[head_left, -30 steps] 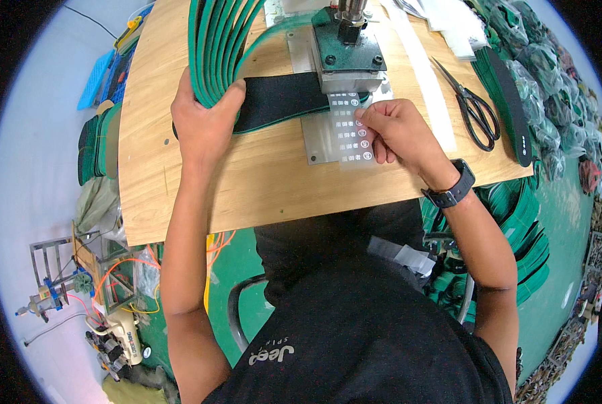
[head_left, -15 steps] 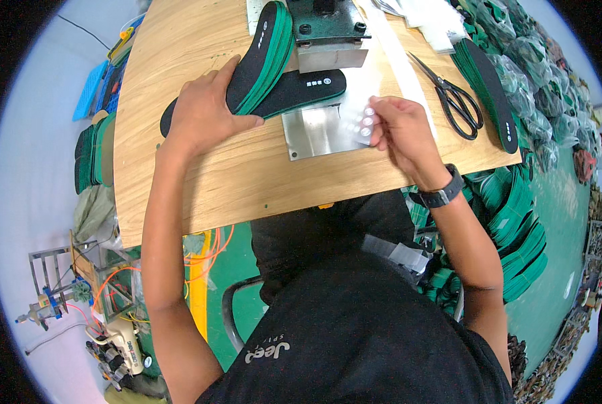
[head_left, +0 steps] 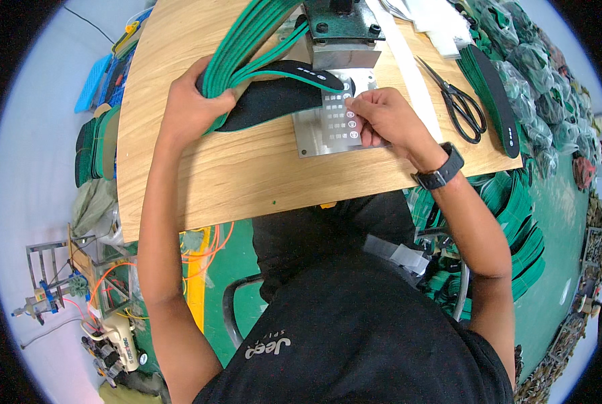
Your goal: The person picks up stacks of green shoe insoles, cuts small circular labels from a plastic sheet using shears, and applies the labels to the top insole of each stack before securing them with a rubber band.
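A bent stack of black-and-green insoles is held over the tabletop by the left hand, its fingers curled partway round the bend and its thumb laid along the near side. One marked insole is splayed from the stack toward the right, while a flat black insole is laid beneath it on the tabletop. A clear film strip with rows of white marks is gripped at its right edge by the right hand, whose thumb and index finger are pinched together. The strip is placed over the metal plate, just in front of the press block, and the flat insole's right end is partly covered by it. A dark watch is worn on the right wrist. Farther right, black scissors are set beside another insole stack, and a long white strip is stretched between the press block and the scissors.
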### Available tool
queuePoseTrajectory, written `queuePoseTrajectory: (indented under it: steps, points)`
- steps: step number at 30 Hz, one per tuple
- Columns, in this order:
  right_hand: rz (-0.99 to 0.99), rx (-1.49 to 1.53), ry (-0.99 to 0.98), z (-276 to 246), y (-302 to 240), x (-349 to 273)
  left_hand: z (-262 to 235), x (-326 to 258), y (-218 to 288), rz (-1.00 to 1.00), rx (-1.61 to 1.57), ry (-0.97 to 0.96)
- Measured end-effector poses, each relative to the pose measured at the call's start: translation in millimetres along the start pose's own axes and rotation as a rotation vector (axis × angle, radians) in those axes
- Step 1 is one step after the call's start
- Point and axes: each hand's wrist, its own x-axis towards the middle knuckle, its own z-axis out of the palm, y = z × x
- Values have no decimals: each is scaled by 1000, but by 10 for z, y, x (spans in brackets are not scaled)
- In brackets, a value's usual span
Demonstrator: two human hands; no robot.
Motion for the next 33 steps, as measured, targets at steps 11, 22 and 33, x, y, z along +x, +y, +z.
queuePoseTrajectory:
  steps: [11, 22, 33]
  points:
    - [48, -76, -28, -40, -19, 42, -133, -62, -101, -36, -145, 107]
    - [79, -89, -22, -19, -88, 32, -98, -62, -94, -34, -107, 89]
    - [90, -121, -38, -22, -100, 46, -108, -65, -63, -54, -6, 91]
